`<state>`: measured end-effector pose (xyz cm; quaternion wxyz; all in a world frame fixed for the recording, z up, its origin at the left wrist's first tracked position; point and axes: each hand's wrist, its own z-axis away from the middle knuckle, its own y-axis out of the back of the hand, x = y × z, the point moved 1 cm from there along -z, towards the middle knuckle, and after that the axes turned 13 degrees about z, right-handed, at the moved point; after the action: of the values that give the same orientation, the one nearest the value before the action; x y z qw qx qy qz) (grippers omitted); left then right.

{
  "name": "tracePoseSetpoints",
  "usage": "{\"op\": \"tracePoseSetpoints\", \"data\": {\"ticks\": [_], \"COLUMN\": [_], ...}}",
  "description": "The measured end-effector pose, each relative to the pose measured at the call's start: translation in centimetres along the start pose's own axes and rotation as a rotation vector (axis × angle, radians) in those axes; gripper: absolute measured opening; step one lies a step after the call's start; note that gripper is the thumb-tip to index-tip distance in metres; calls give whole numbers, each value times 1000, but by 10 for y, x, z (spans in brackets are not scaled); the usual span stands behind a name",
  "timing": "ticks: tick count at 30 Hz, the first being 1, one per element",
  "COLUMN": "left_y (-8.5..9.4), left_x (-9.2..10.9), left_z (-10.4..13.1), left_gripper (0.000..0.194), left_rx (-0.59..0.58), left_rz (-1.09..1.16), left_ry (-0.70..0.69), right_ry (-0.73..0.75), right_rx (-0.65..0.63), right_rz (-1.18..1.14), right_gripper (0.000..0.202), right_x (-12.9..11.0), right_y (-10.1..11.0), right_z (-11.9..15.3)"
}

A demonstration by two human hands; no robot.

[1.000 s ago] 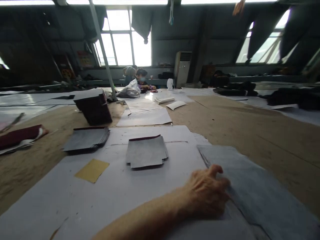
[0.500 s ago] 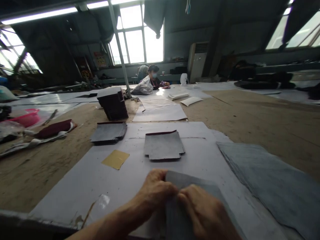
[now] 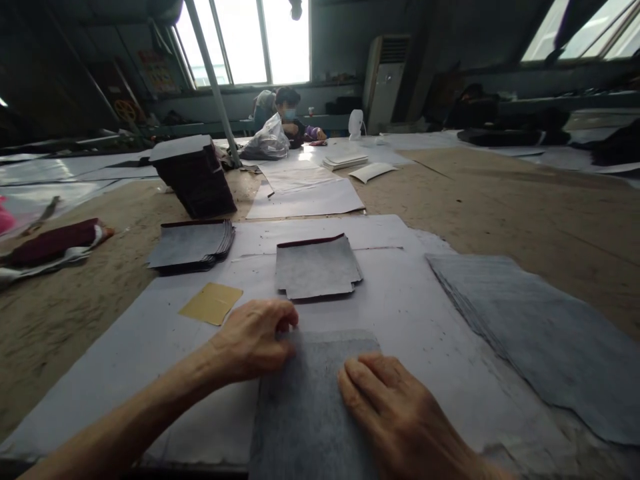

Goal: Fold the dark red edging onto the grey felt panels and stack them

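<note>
Grey fibrous sheet: between left hand and right hand | left: curled at far corner, grip unclear | right: laid over edge, grip unclear | yellow four-sided card: beyond left hand

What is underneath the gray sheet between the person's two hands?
The gray sheet lies over the white paper, which shows to its left and right. Anything directly beneath the sheet is covered, so I cannot tell.

Dark wall, bright window (multi-paned).
</note>
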<state>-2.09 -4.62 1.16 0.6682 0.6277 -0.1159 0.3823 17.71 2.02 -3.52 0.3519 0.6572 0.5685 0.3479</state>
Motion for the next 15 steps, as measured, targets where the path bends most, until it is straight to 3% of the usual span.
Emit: {"op": "tracePoseSetpoints", "data": {"ticks": [5,11,15], "left_y": [-23,-41,-45], "left_x": [23,19,18], "left_z": [-21,-26,-24], "left_gripper": [20,22,19], "left_rx": [-24,8,56], "left_rz": [-6,64,55], "left_ry": [-122,-293,-378], "right_ry": [45,21,-21], "right_rx": [82,131,77], "right_rz": [115,96,-51], "right_gripper": [37,35,33], "right_x": [-2,2,8], "right_y": [-2,-3,3], "right_z": [1,6,7]}}
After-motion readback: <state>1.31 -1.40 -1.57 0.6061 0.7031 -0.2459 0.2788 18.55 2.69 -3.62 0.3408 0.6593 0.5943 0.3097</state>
